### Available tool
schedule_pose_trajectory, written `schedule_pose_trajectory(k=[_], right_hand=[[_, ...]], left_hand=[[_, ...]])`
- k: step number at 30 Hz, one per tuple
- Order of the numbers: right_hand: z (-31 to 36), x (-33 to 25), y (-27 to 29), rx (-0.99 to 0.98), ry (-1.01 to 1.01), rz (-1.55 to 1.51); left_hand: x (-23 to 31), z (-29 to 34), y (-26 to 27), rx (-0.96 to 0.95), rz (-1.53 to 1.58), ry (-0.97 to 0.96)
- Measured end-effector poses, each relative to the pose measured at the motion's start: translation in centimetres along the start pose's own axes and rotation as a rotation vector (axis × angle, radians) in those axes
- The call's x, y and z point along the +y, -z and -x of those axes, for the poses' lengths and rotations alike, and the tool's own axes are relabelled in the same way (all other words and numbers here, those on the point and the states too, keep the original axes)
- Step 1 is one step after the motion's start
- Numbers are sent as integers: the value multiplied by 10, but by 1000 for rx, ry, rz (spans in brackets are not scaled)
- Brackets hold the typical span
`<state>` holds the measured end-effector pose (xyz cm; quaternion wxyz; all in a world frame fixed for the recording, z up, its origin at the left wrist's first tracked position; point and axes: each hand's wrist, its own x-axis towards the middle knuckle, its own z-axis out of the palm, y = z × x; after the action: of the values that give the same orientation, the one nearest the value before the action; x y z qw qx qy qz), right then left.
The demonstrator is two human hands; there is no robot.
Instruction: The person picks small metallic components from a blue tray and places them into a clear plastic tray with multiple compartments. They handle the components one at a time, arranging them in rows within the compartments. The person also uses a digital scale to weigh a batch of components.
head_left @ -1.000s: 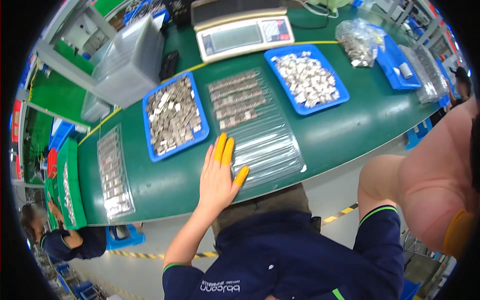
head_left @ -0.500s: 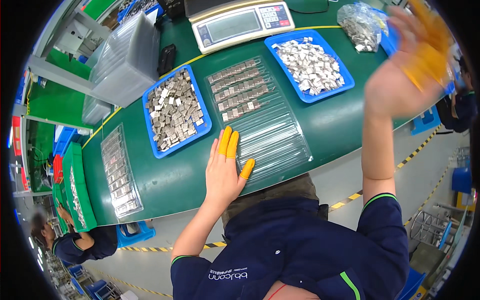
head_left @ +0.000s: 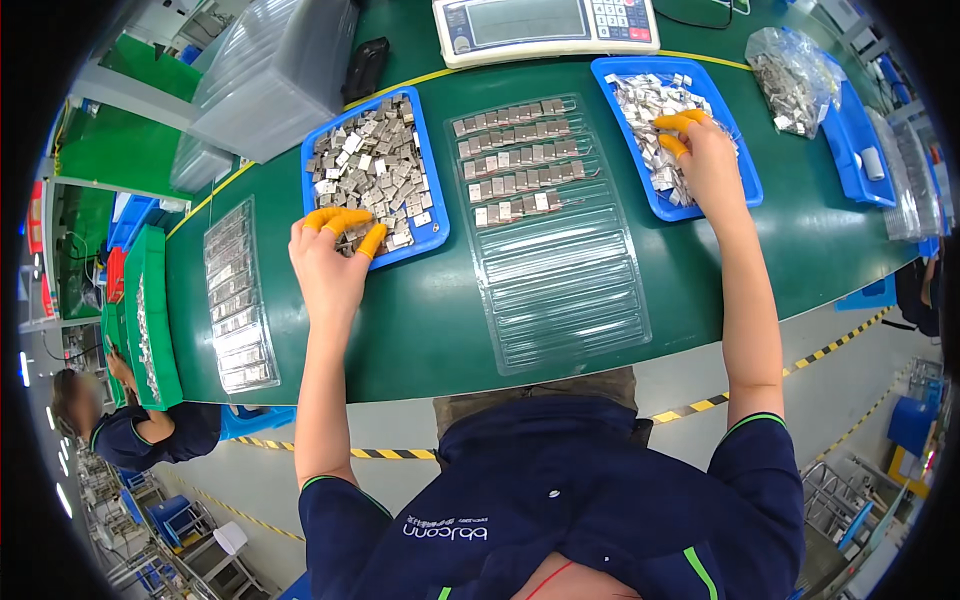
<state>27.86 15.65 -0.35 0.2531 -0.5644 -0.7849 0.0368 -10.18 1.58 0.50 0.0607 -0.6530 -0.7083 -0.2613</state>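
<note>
A green bench [head_left: 690, 295] filled most of the scene, with a yellow line running across its far side. At the far left stood a tall stack of clear plastic trays [head_left: 270, 85]. In the middle, near the person, lay a clear grooved tray [head_left: 560, 325]; its far rows carried grey metal pieces, and its nearer grooves caught the light. Behind it, at the far edge of the view, sat a white digital scale [head_left: 545, 25] with a grey display and a keypad. Left of the grooved tray was the left blue tray [head_left: 432, 165], heaped with silver-grey metal pieces [head_left: 375, 150]; to its right, set farther back, the right blue tray [head_left: 640, 64] held a pile of small white pieces [head_left: 640, 105]. A slimmer clear tray [head_left: 252, 386], loaded with rows of parts, lay toward the left end, beside a green bin [head_left: 165, 345]. At the far right a clear plastic bag [head_left: 790, 85] of parts leaned close to a blue box [head_left: 850, 140]. Of the hands, the left [head_left: 330, 265] reached over the near left corner of the left blue tray, and the right hand [head_left: 712, 165] reached into the right blue tray. Yellow finger cots [head_left: 340, 218] covered the thumb and two fingers of the left. On both, the digits curled down among the pieces; whether either pinched one could not be told.
</note>
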Motion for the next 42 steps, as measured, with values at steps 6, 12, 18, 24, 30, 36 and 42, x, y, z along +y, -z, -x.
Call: schedule_pose_trajectory(k=[6, 12, 18, 24, 30, 36, 42], right_hand=[[-2, 29, -15, 145, -72, -121], [-2, 25, 4, 302, -250, -277], [-1, 24, -3, 321, -206, -305], [-9, -9, 26, 407, -196, -333], [6, -103, 15, -127, -136, -1123], [28, -116, -8, -334, -314, -1385], [34, -117, -9, -300, -180, -1268]], left_hand=[[1, -16, 0, -165, -20, -81], [-1, -17, -1, -159, 20, -133], [8, -18, -4, 57, 151, -211], [56, -19, -6, -170, 1005, 111], [99, -25, -27, -409, 1438, 266], [88, -12, -48, -383, 1471, 285], [84, -11, -48, -396, 1450, 274]])
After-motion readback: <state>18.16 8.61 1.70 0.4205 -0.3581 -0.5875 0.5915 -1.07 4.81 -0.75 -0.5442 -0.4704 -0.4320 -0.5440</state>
